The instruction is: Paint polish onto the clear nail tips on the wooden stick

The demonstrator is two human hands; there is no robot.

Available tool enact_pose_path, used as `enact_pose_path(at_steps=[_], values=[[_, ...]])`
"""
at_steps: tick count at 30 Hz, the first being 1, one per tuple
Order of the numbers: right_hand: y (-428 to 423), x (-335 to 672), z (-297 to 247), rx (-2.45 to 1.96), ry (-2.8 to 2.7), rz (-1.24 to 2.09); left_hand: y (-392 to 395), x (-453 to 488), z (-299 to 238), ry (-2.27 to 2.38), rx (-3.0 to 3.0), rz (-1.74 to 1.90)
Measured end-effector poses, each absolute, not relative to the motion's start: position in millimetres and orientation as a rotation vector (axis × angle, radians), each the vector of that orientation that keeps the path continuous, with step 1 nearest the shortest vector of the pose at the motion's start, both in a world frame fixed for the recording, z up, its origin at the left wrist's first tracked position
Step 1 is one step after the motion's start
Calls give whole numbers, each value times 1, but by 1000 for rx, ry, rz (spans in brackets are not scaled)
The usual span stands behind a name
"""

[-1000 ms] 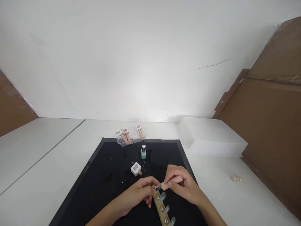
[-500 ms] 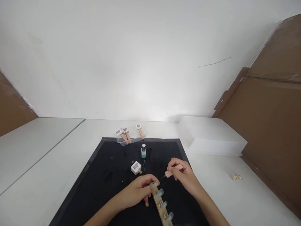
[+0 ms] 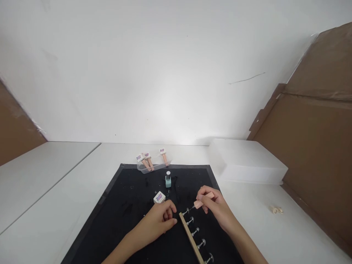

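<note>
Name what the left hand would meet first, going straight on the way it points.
The left hand would probably meet the wooden strip, near its far end; depth is unclear, so it might pass above.

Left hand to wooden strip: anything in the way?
Nothing visible: only black mat shows between the left hand and the wooden strip. The white bottle lies beyond the hand, off that path; the right hand, holding the pink cap, is on the strip's other side.

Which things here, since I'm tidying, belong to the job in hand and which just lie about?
Apparently in use:
- peach-handled brush in the right hand
- wooden strip with metal stands
- white bottle beside the left hand

Apparently lying about:
- mint bottle
- clear tray with bottles
- white box
- cream rings
</note>
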State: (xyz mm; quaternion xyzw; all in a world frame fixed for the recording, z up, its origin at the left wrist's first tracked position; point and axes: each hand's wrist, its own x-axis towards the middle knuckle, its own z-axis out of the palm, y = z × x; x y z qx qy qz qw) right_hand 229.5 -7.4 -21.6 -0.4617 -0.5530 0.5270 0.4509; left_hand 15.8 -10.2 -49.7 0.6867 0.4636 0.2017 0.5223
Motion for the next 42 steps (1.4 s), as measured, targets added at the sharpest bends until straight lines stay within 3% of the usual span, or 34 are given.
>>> enact_pose_path(at_steps=[27, 36, 42], values=[[-6, 230, -22, -1099, -1306, 1318, -9, 14, -47, 1203, 2100, 496], [-7, 228, -17, -1114, -1302, 1340, 2, -18, -20, 1402, 2122, 748], [-8, 228, -18, -1126, -1346, 1332, 8, -27, -26, 1358, 2009, 572]])
